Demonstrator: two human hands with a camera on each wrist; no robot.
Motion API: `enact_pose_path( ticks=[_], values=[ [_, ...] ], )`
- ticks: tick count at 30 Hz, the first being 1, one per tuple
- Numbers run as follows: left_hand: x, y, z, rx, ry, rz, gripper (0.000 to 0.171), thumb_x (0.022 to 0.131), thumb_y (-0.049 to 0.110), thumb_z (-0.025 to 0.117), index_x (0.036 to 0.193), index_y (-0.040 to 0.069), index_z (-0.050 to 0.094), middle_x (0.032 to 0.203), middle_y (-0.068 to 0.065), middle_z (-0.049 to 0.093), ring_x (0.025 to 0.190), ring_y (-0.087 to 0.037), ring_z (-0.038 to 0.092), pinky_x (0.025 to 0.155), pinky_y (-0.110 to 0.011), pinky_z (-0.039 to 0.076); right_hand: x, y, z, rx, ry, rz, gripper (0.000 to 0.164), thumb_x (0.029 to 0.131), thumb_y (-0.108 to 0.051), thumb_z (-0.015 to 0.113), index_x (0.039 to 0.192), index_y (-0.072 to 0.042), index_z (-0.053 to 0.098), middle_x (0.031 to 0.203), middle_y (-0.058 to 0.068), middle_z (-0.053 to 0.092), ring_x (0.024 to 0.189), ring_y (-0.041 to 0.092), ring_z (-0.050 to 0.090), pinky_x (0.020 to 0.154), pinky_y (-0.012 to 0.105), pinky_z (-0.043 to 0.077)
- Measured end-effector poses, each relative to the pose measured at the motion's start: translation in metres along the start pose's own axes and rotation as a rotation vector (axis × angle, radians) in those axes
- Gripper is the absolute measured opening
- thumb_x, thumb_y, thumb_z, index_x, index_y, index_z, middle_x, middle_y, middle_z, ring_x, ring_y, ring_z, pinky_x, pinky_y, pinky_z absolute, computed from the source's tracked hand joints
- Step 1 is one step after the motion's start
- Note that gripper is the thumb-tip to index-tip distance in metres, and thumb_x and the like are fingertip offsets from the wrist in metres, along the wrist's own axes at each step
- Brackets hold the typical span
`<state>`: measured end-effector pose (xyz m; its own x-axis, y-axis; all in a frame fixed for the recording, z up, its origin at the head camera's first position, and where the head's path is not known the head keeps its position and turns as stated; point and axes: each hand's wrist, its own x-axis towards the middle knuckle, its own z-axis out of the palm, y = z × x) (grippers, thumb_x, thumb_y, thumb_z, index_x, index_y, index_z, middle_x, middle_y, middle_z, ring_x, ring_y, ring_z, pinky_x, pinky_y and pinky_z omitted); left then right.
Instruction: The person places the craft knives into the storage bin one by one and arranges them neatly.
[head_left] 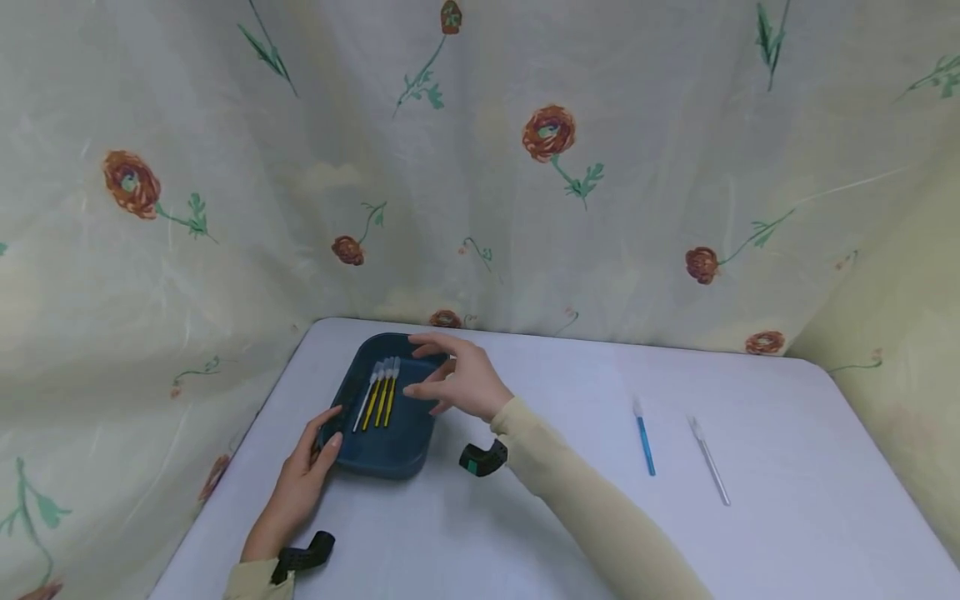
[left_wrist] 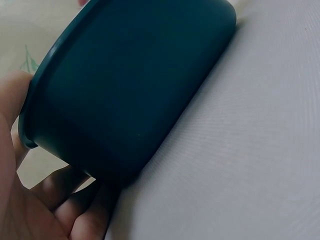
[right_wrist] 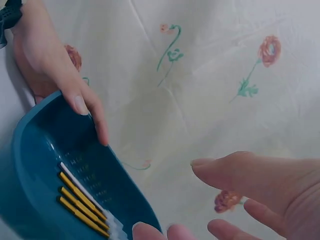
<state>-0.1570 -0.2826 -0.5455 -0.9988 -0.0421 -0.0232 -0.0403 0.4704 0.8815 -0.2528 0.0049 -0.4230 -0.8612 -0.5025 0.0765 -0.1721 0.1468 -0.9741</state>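
Logged left hand (head_left: pixel 300 473) grasping dark blue-green basin (head_left: pixel 411 423) at near-left corner, with thumb over rim and other fingers against outer wall (best checked in left wrist view). Located basin standing on white table (head_left: pixel 570 392), near far-left corner of tabletop. Counted four slim pen-like tools inside, side by side on basin floor: one silver-white tool (head_left: pixel 364 405) at left, then three yellow tools (head_left: pixel 382 398), all with pale translucent caps toward far side. Recorded right hand (head_left: pixel 465 379) above right side of basin, to the right of yellow tools, with thumb and fingers parted, lightly bent and gripping nothing. Cannot tell exact height above basin floor. Also marked two more on table, well to the right of both hands: one blue tool (head_left: pixel 645 443) and, farther right, one clear tool (head_left: pixel 710 464), near each other but apart, both with caps toward curtain. Noted pale sleeves (head_left: pixel 570 492) on both arms, plus black device (head_left: pixel 483 460) at each wrist. Entered as backdrop: pale curtain (head_left: pixel 637 183) with red-brown flowers, behind table.
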Motion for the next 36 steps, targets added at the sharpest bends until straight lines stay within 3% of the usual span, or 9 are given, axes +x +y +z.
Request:
enact_pose_path(
  ticks=[9,17,21,27,36],
  values=[
    [0.001,0.002,0.000,0.002,-0.003,-0.013,0.056,0.119,0.043,0.046,0.171,0.028,0.031,0.181,-0.020,0.015,0.165,-0.044,0.016,0.129,-0.065,0.024,-0.028,0.002,-0.021,-0.079,0.028,-0.074,0.071,0.091,-0.015,0.092,0.154,-0.026,0.062,0.148,0.003,0.063,0.103,0.025,0.073,0.068,0.047,0.068],
    [0.001,0.002,0.000,0.009,-0.004,-0.018,0.057,0.119,0.045,0.046,0.171,0.027,0.031,0.181,-0.020,0.016,0.165,-0.044,0.016,0.129,-0.065,0.024,-0.055,0.004,-0.039,-0.098,-0.038,-0.159,0.075,0.091,-0.016,0.092,0.158,-0.029,0.059,0.155,-0.002,0.061,0.113,0.032,0.072,0.070,0.045,0.068],
    [0.001,0.002,0.000,0.010,-0.003,-0.023,0.058,0.119,0.046,0.046,0.171,0.027,0.030,0.181,-0.019,0.015,0.165,-0.044,0.016,0.129,-0.064,0.024,-0.067,0.009,-0.044,-0.118,-0.040,-0.172,0.076,0.091,-0.017,0.092,0.157,-0.034,0.059,0.151,-0.008,0.064,0.112,0.027,0.073,0.069,0.045,0.067],
    [-0.001,0.000,0.001,0.002,-0.006,-0.032,0.057,0.119,0.045,0.046,0.171,0.027,0.030,0.181,-0.019,0.015,0.166,-0.043,0.015,0.130,-0.064,0.023,-0.084,0.018,-0.051,-0.123,0.025,-0.172,0.077,0.091,-0.018,0.093,0.156,-0.040,0.059,0.149,-0.006,0.065,0.109,0.020,0.072,0.068,0.043,0.068],
    [0.001,0.003,0.000,0.008,-0.005,-0.046,0.058,0.119,0.047,0.046,0.171,0.028,0.030,0.181,-0.019,0.014,0.166,-0.043,0.014,0.130,-0.063,0.023,-0.113,0.029,-0.079,-0.191,0.141,-0.190,0.076,0.090,-0.018,0.094,0.156,-0.037,0.060,0.148,-0.002,0.066,0.107,0.024,0.074,0.070,0.041,0.068]
  ],
)
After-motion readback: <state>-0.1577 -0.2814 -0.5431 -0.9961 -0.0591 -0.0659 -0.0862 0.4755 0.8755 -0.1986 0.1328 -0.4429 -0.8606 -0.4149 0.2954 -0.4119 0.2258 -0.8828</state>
